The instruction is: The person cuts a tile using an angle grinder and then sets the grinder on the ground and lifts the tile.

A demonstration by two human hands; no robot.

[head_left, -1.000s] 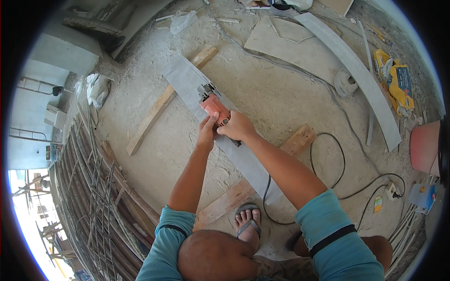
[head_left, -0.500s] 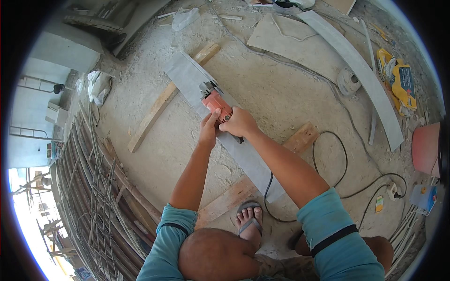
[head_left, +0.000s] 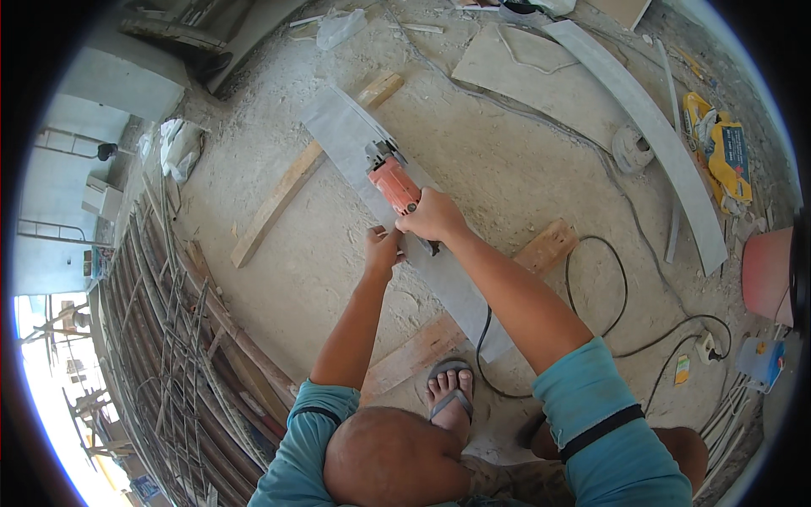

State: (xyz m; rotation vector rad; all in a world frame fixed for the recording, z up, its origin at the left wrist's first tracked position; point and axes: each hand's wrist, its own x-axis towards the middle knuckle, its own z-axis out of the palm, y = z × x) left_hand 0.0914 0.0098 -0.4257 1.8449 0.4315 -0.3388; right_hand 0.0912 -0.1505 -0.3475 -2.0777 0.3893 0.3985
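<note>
A red corded power cutter (head_left: 394, 183) with a metal front guard rests on a long grey slab (head_left: 460, 297). My right hand (head_left: 434, 216) is closed round the rear of its body. Beside the cutter, at the slab's left edge, is my left hand (head_left: 383, 250), its fingers curled against that edge; their tips are partly hidden. A narrow line runs lengthwise along the slab ahead of the cutter, near its right side. Wooden planks lie crosswise under the slab: a far one (head_left: 279, 205) and a near one (head_left: 414, 358). The blade is hidden.
The cutter's black cord (head_left: 624, 296) loops at right toward a white socket block (head_left: 708, 347). Poles and wire mesh (head_left: 182, 338) lie at left. A curved grey strip (head_left: 646, 114), yellow bag (head_left: 728, 158) and red bucket (head_left: 767, 275) are at right. My sandalled foot (head_left: 450, 394) is near the slab.
My left hand has come off the cutter and moved down to the slab's left edge. My right hand still holds the cutter. The whole view has shifted slightly.
</note>
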